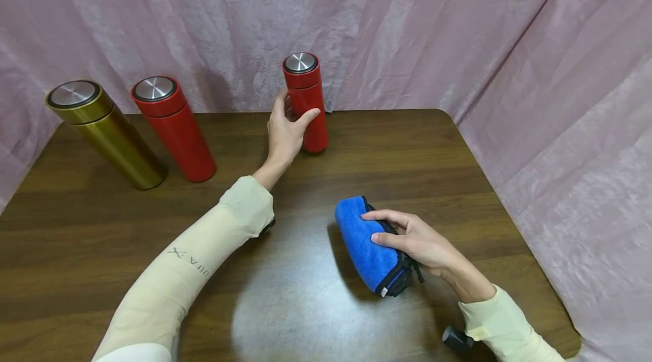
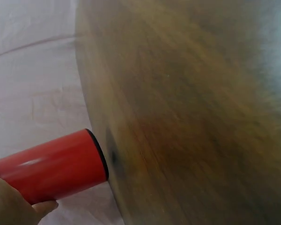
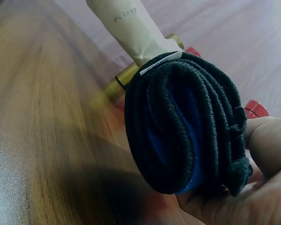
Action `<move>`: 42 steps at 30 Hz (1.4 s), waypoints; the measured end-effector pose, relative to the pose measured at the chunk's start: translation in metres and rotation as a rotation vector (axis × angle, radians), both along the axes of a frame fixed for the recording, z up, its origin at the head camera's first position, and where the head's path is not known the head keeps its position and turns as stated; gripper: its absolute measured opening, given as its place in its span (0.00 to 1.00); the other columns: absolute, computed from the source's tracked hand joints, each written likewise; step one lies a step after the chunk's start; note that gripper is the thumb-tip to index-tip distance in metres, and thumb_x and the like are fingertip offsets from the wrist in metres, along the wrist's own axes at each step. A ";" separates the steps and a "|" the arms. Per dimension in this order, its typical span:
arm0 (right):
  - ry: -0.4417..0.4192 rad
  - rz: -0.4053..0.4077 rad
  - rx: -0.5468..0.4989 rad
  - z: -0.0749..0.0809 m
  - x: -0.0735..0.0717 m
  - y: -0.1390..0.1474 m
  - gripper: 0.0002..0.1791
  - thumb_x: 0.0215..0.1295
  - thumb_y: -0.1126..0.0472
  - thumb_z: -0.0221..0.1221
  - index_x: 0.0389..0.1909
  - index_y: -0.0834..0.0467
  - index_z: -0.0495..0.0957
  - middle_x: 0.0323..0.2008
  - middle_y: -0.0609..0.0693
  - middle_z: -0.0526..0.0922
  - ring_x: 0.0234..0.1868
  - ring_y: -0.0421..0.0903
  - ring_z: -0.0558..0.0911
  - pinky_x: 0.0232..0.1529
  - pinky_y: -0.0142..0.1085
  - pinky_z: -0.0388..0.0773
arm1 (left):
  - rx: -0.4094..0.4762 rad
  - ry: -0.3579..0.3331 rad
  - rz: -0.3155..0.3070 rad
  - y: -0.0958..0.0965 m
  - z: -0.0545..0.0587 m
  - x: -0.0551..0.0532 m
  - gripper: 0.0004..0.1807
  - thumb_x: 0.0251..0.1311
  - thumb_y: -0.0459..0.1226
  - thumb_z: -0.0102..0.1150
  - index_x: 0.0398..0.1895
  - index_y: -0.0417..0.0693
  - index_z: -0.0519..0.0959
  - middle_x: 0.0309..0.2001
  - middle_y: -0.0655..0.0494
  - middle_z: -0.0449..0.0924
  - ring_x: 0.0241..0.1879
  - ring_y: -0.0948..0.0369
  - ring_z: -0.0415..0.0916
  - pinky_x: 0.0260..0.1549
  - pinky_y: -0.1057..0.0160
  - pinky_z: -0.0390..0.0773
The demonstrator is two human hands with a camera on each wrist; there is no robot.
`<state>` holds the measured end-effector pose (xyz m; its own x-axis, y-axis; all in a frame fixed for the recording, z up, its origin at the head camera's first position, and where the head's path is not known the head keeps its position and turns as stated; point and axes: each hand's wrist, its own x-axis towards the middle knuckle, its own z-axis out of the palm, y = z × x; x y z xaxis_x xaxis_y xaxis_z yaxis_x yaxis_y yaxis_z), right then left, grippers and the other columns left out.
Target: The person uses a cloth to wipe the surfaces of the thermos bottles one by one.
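Observation:
My left hand (image 1: 286, 133) grips a slim red thermos flask (image 1: 309, 96) with a silver-topped lid, near the table's back edge. In the left wrist view this flask (image 2: 56, 164) shows its black-rimmed base close to the tabletop; whether it touches the wood I cannot tell. My right hand (image 1: 423, 237) holds a rolled blue towel (image 1: 364, 243) with black edging, thumb and fingers around it. The towel casts a shadow on the table below. Its rolled end (image 3: 178, 126) faces the right wrist camera, with a small white tag on the rim.
To the left stand a gold thermos flask (image 1: 114, 136) and a wider red thermos flask (image 1: 175, 130), side by side. Beneath everything is a brown wooden table (image 1: 229, 305) with rounded corners. Pink curtains (image 1: 407, 28) hang behind it and on the right.

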<state>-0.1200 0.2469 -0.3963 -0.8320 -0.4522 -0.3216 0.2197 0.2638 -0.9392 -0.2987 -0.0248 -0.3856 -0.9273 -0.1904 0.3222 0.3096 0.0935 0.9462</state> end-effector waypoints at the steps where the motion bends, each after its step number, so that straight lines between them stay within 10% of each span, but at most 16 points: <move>1: 0.010 0.002 0.001 0.000 0.000 0.000 0.27 0.72 0.59 0.65 0.70 0.59 0.74 0.72 0.66 0.67 0.62 0.58 0.76 0.55 0.48 0.82 | -0.020 -0.004 -0.002 0.001 0.000 -0.002 0.40 0.60 0.39 0.75 0.74 0.45 0.67 0.64 0.48 0.78 0.61 0.55 0.78 0.60 0.63 0.77; 26: 0.001 0.017 -0.035 0.006 -0.001 -0.003 0.28 0.71 0.61 0.66 0.70 0.61 0.73 0.72 0.67 0.66 0.60 0.58 0.77 0.54 0.49 0.83 | -0.311 -0.080 -0.064 0.000 -0.004 -0.016 0.48 0.63 0.47 0.73 0.81 0.51 0.57 0.69 0.48 0.74 0.66 0.54 0.73 0.64 0.53 0.74; 33: 0.006 -0.003 -0.039 0.007 -0.001 -0.002 0.29 0.72 0.60 0.65 0.71 0.61 0.72 0.72 0.67 0.66 0.60 0.57 0.79 0.54 0.47 0.83 | -0.310 -0.137 -0.059 -0.011 -0.005 0.005 0.43 0.67 0.45 0.68 0.80 0.44 0.58 0.74 0.44 0.67 0.72 0.50 0.66 0.70 0.51 0.68; 42: 0.086 -0.022 0.023 0.005 -0.001 -0.002 0.29 0.70 0.60 0.67 0.70 0.57 0.74 0.77 0.59 0.61 0.76 0.58 0.61 0.66 0.46 0.73 | -0.270 -0.107 -0.112 -0.047 -0.003 0.060 0.36 0.69 0.40 0.66 0.76 0.42 0.64 0.71 0.42 0.70 0.69 0.48 0.70 0.67 0.46 0.71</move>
<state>-0.1209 0.2446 -0.3915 -0.8666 -0.4270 -0.2582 0.1440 0.2815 -0.9487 -0.2391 -0.0722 -0.3889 -0.9692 -0.0061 0.2463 0.2317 0.3173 0.9196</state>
